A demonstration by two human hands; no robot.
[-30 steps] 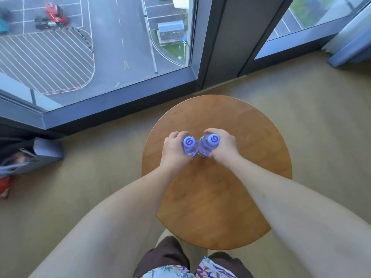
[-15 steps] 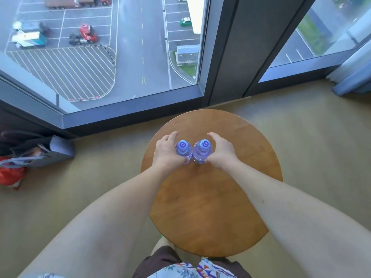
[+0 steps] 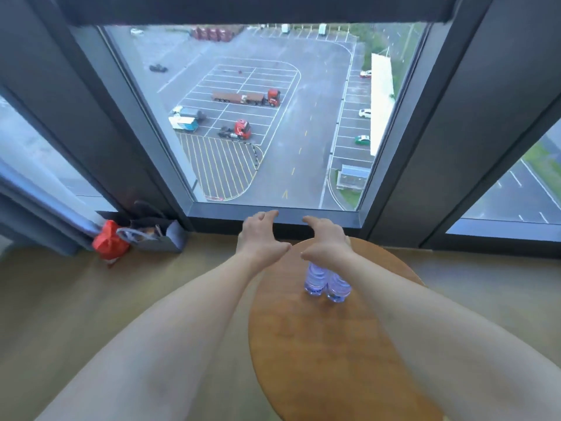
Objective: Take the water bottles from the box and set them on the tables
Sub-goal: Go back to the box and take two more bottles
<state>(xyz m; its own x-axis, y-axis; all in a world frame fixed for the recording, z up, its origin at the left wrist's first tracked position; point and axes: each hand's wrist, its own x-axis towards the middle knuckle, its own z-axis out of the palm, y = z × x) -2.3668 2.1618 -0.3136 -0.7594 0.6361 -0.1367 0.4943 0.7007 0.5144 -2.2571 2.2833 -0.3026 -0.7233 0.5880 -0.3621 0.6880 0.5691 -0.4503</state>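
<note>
Two clear water bottles (image 3: 326, 284) stand upright side by side, touching, on the round wooden table (image 3: 328, 344); my right wrist hides their caps. My left hand (image 3: 259, 235) is lifted above and left of the bottles, fingers spread, holding nothing. My right hand (image 3: 326, 238) hovers just above the bottles, fingers apart and empty. The box is not in view.
A floor-to-ceiling window with dark frames (image 3: 273, 217) stands right behind the table. A grey bag (image 3: 154, 238) and a red item (image 3: 109, 243) lie on the floor at the left beside a curtain (image 3: 36, 208). Tan floor surrounds the table.
Both hands have let go of the two bottles and risen off them, fingers spreading. The bottles stay on the table. The camera has tilted up toward the window.
</note>
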